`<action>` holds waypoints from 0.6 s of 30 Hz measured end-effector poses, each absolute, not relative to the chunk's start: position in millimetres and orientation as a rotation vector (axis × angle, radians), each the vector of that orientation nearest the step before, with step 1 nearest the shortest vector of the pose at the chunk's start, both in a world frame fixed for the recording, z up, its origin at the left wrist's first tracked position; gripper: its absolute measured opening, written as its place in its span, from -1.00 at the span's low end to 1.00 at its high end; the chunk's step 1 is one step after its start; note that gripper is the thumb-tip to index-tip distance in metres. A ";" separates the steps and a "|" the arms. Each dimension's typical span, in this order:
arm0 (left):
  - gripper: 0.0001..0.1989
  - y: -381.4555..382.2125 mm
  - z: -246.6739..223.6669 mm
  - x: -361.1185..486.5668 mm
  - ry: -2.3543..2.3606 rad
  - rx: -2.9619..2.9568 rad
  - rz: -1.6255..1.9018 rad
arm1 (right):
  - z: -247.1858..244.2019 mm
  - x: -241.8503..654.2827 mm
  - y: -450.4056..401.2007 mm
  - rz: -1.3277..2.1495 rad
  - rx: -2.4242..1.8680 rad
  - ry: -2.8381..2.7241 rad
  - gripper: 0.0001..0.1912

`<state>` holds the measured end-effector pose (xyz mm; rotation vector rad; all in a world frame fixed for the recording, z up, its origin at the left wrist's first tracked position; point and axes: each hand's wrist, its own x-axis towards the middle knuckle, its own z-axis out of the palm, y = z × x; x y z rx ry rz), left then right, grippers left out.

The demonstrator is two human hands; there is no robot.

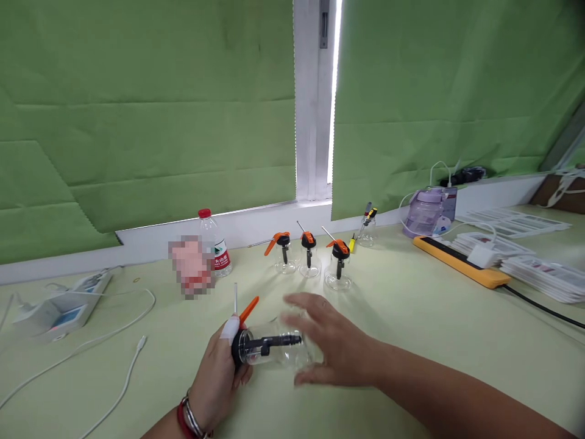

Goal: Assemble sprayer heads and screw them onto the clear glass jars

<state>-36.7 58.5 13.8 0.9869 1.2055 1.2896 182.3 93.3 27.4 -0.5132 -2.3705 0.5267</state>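
My left hand (222,363) grips the black lid of a clear pump bottle (278,350), which lies on its side in the air over the table. An orange lever (249,310) and a thin pale rod stick up from the lid. Inside the clear body runs a black pump tube. Around the bottle's base end, my right hand (329,341) has its fingers spread; they are blurred, and whether they touch the glass I cannot tell. Several similar bottles with orange levers stand beyond, one of them the nearest bottle (338,271).
Behind stand a red-capped water bottle (222,250), a blurred-out pink item (191,265) and a jar with screwdrivers (367,231). On the left are white cables (128,378) and a power strip (68,311). To the right lie an orange-edged strip (461,262), paper stacks (543,277) and a purple jug (425,210).
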 end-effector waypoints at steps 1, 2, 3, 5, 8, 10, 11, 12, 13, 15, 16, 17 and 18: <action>-0.58 58.4 13.1 -37.2 1.230 1.026 1.335 | 24.3 181.2 94.7 0.757 -0.629 -2.268 -0.17; -0.61 58.5 12.7 -37.8 1.256 1.084 1.370 | 21.2 179.7 95.6 1.022 -0.730 -2.155 -0.14; -0.63 58.7 12.7 -38.4 1.279 1.147 1.390 | 18.8 178.3 95.9 1.287 -0.789 -2.082 -0.23; -0.64 59.8 13.2 -39.5 1.314 1.234 1.380 | 18.2 176.9 94.6 1.566 -0.831 -2.073 -0.34; -0.61 62.1 14.6 -40.2 1.318 1.185 1.318 | 29.6 180.8 90.4 0.982 -0.760 -2.326 -0.32; -0.58 62.2 15.1 -40.1 1.290 1.124 1.284 | 39.3 185.5 89.3 0.523 -0.541 -2.532 -0.56; -0.58 61.5 15.2 -40.0 1.282 1.124 1.277 | 42.3 187.4 89.8 0.451 -0.491 -2.554 -0.55; -0.58 60.2 15.2 -39.9 1.287 1.152 1.277 | 43.3 188.8 91.0 0.489 -0.490 -2.518 -0.46; -0.59 58.4 15.3 -39.8 1.303 1.203 1.283 | 42.6 189.5 92.7 0.635 -0.549 -2.436 -0.32; -0.61 54.3 15.4 -39.9 1.339 1.334 1.289 | 37.4 189.0 96.1 1.111 -0.718 -2.178 -0.21; -0.62 52.7 15.3 -40.0 1.342 1.387 1.283 | 34.6 188.2 97.2 1.368 -0.771 -2.090 -0.27; -0.62 51.7 15.2 -40.0 1.341 1.425 1.270 | 32.6 187.2 97.5 1.555 -0.808 -2.057 -0.28; -0.62 51.4 14.8 -40.1 1.338 1.444 1.254 | 31.8 186.3 97.0 1.652 -0.832 -2.097 -0.24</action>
